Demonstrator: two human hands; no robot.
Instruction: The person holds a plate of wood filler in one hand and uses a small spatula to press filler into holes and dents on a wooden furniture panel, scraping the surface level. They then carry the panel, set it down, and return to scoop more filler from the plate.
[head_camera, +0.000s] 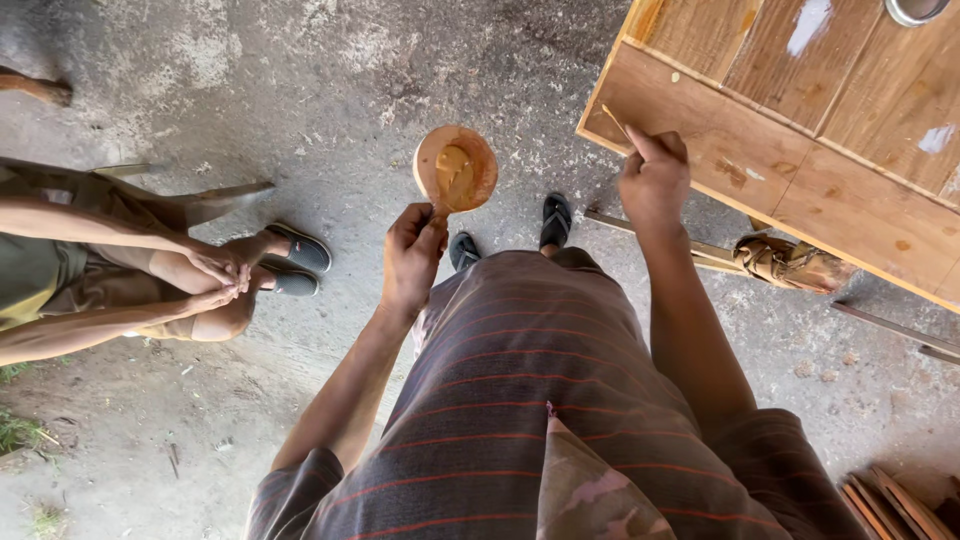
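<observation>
My left hand (412, 255) grips the rim of a small round orange bowl (455, 168) with tan paste in it, held out over the concrete floor. My right hand (654, 178) pinches a thin wooden stick (616, 122) and presses its tip to the near edge of a brown wooden panel (800, 160) with filler spots on it. I stand in dark sandals, wearing a brown striped shirt.
Another person crouches at the left, hands (215, 280) clasped at the knees, feet in dark shoes (295, 260). Wooden slats (900, 505) lie at the lower right. A knotted bundle (785, 262) sits under the panel. A metal rim (915, 10) shows at the top right.
</observation>
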